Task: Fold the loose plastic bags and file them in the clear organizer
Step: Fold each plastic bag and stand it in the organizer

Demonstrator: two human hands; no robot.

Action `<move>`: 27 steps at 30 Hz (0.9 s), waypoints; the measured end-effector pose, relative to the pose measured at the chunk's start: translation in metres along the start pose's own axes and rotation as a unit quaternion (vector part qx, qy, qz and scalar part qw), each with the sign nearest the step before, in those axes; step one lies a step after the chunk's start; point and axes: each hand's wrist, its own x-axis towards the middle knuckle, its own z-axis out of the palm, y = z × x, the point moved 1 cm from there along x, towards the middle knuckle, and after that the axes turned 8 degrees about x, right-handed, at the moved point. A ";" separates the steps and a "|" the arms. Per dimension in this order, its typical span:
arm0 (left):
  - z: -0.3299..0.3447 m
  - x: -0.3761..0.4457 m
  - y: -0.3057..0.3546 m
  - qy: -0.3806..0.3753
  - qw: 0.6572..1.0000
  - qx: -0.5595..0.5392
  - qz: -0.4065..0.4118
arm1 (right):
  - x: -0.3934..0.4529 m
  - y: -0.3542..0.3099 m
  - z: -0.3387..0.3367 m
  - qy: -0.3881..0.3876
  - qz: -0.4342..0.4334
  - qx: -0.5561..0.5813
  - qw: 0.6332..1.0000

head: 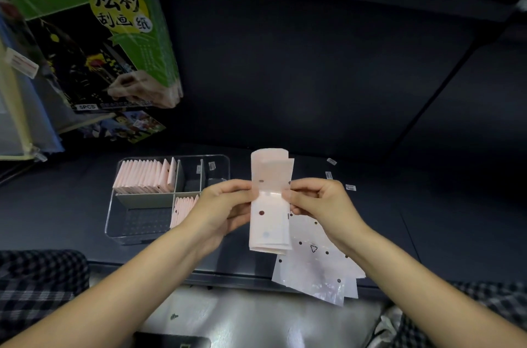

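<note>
Both hands, left (225,206) and right (316,199), pinch a half-folded bag (271,202) in the air just right of the organizer (171,196). Risk: slick layers slip, fold springs open; loose bags (316,265) below may slide off the counter (427,219) edge.

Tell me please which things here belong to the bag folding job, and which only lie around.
Belong to the job:
- bag, held by left hand and right hand
- loose bags on the table edge
- organizer with folded bags filed in it

Only lying about:
- green pack, leaning at the left
- small labels on the table
</note>
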 end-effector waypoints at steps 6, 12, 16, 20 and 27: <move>0.001 -0.002 0.006 -0.061 0.998 -0.031 0.006 | -0.002 -0.009 -0.001 -0.061 -0.066 -0.022 0.996; 0.002 0.001 0.000 -0.082 0.994 -0.039 -0.065 | -0.002 -0.009 -0.003 -0.049 -0.140 -0.123 0.981; 0.006 0.000 -0.008 -0.091 0.990 -0.038 -0.105 | -0.002 -0.002 -0.002 -0.044 -0.171 -0.148 0.973; 0.005 0.000 -0.012 -0.050 0.995 -0.038 -0.080 | -0.002 0.002 -0.004 -0.059 -0.154 -0.174 0.971; 0.008 0.000 -0.027 0.020 0.965 0.192 0.178 | -0.002 0.018 0.003 -0.076 -0.057 -0.186 0.978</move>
